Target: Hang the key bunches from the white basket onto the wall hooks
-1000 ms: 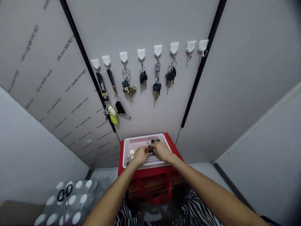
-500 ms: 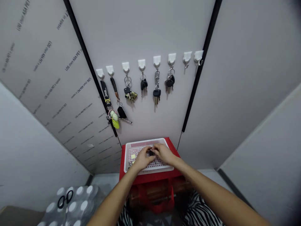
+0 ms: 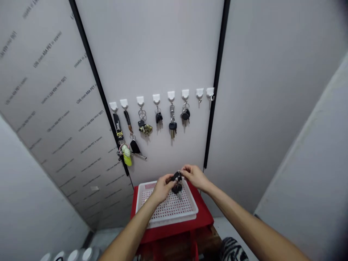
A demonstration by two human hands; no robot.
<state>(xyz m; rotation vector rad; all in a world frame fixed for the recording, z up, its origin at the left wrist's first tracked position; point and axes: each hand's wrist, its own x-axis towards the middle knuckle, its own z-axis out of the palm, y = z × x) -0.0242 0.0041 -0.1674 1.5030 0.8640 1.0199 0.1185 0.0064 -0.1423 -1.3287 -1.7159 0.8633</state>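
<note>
A bunch of keys (image 3: 177,186) with black heads hangs between my two hands, above the white perforated basket (image 3: 174,214). My left hand (image 3: 163,187) is closed on the left side of the bunch, fingertips at a black key head. My right hand (image 3: 195,176) pinches the top of the bunch near its ring. On the wall beyond, a row of white adhesive hooks (image 3: 171,96) holds several key sets, among them keys with a round black fob (image 3: 185,114). The two hooks at the right end, including the hook (image 3: 199,93), carry no keys.
The basket sits on a red-covered stand (image 3: 203,212) against the wall. Hanging at the left are a black strap (image 3: 118,127) with a yellow-green tag and a braided strap (image 3: 127,121). White-capped bottles (image 3: 73,255) stand at the lower left. Black strips (image 3: 214,90) run down the wall.
Both hands have lifted the keys up from inside the basket, and the bunch now shows between them. The camera view has tilted upward, so the hooks appear lower.
</note>
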